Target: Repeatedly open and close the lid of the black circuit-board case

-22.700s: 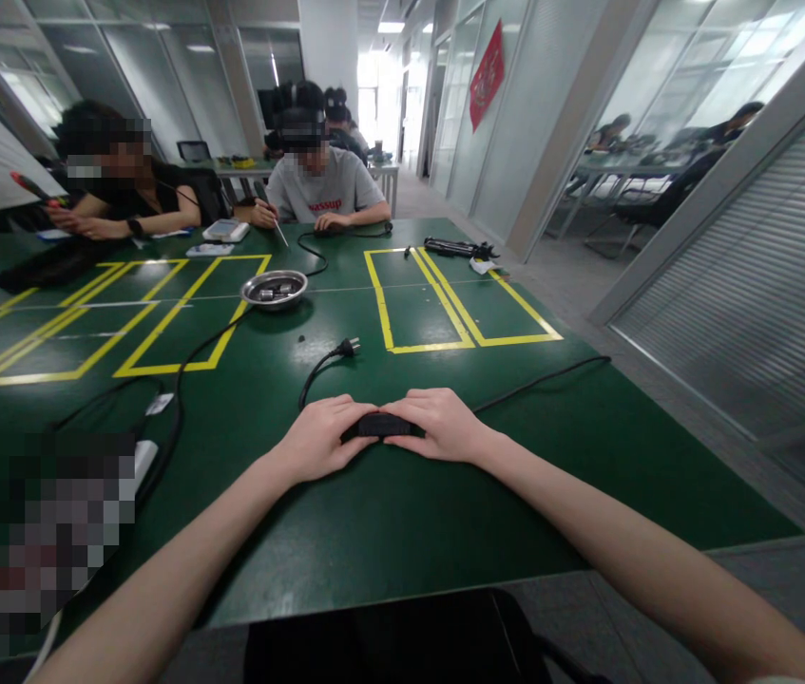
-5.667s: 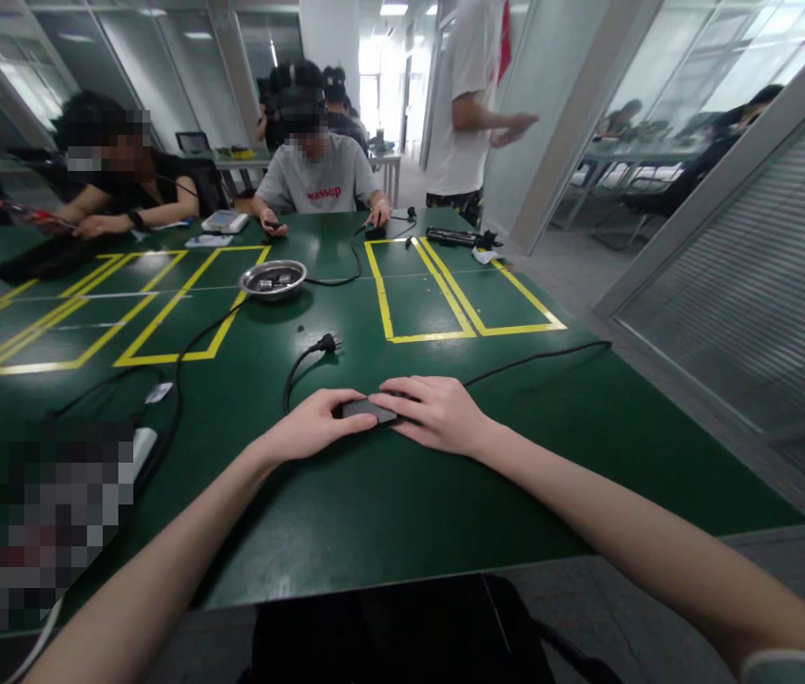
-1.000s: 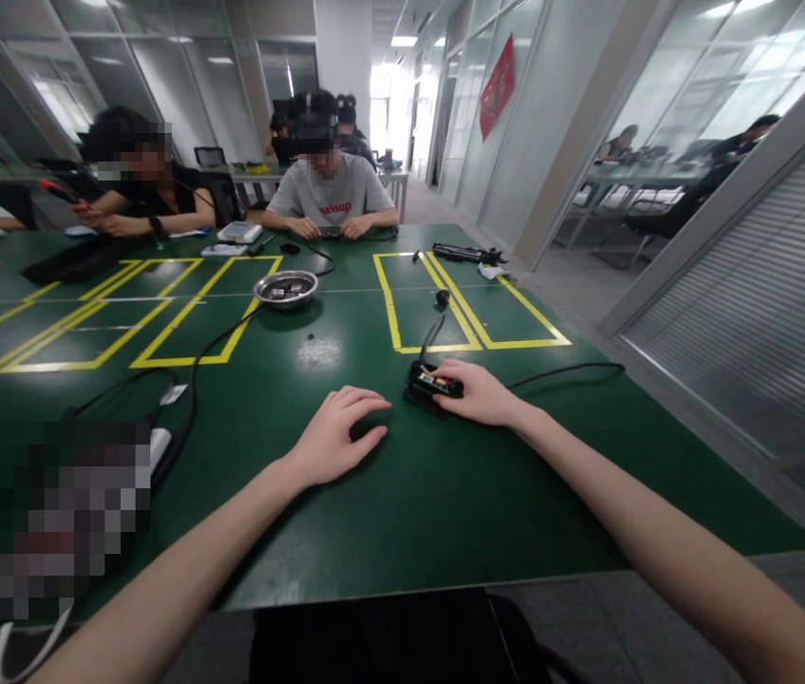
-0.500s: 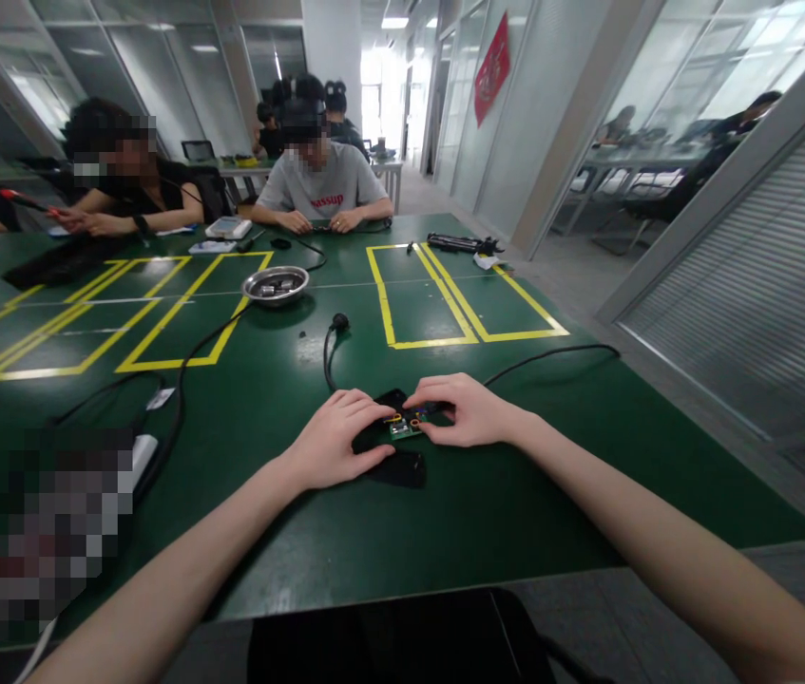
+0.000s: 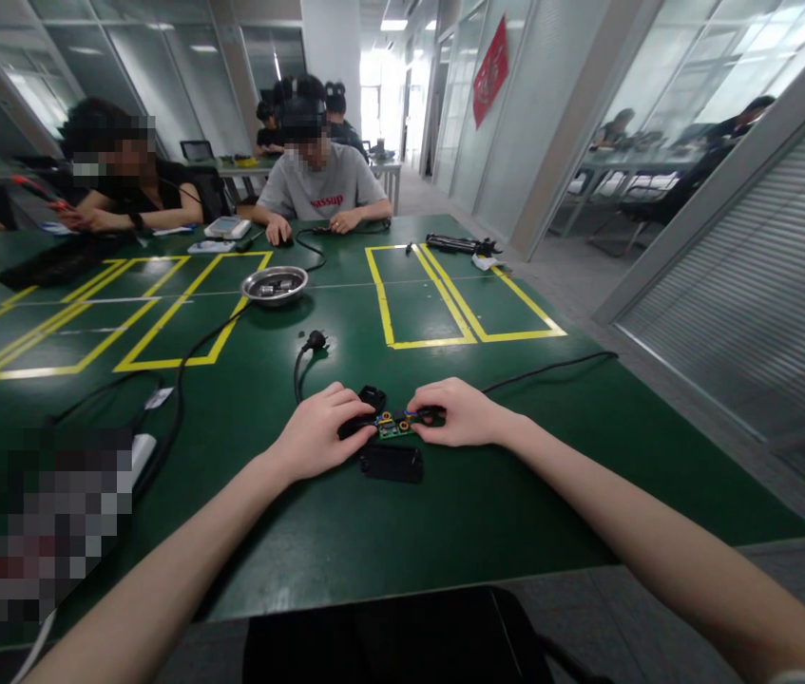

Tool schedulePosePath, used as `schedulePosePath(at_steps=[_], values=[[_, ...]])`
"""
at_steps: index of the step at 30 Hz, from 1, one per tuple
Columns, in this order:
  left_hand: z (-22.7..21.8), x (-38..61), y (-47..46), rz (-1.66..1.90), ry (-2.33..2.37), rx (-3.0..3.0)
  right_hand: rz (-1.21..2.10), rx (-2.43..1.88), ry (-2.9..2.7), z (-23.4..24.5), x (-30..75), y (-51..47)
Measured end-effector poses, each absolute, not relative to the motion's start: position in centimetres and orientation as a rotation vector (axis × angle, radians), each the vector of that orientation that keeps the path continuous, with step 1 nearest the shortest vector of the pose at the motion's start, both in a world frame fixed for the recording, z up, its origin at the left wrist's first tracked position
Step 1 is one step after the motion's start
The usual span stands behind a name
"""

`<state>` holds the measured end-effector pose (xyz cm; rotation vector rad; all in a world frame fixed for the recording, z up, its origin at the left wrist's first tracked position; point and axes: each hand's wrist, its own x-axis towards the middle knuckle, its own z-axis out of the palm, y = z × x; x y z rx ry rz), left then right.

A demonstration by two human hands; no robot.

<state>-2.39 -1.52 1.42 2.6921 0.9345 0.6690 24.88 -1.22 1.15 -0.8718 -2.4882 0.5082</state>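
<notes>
A small green circuit board (image 5: 394, 427) with copper ring coils lies between my two hands, with a black cable joining each end. My left hand (image 5: 323, 427) pinches the board's left end, thumb and fingers closed around the cable there. At the other end, my right hand (image 5: 463, 413) has its fingertips closed on the board's edge and the cable beside it. One black plastic case half (image 5: 392, 464) lies just in front of the board, and another black case piece (image 5: 373, 397) sits behind it, partly covered by my left fingers.
A black power plug (image 5: 315, 342) rests beyond my left hand. Farther off stands a metal bowl (image 5: 274, 285) of small metal parts. Yellow tape (image 5: 434, 344) marks the green table. A black cable (image 5: 551, 365) runs right. Co-workers sit across the table.
The board has shifted slightly left with both hands, and more of it shows. The plug has moved left and nearer. A co-worker's hand opposite has moved left.
</notes>
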Motion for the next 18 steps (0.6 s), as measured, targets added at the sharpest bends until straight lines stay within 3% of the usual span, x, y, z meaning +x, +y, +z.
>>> schedulePosePath(at_steps=[13, 18], values=[[0.8, -3.0, -1.1, 0.521, 0.8, 2.705, 0.542, -0.848, -2.471, 0.7, 23.2, -1.9], [0.8, -2.7, -1.3, 0.685, 0.797, 2.624, 0.387, -0.843, -2.5, 0.6, 23.5, -1.6]])
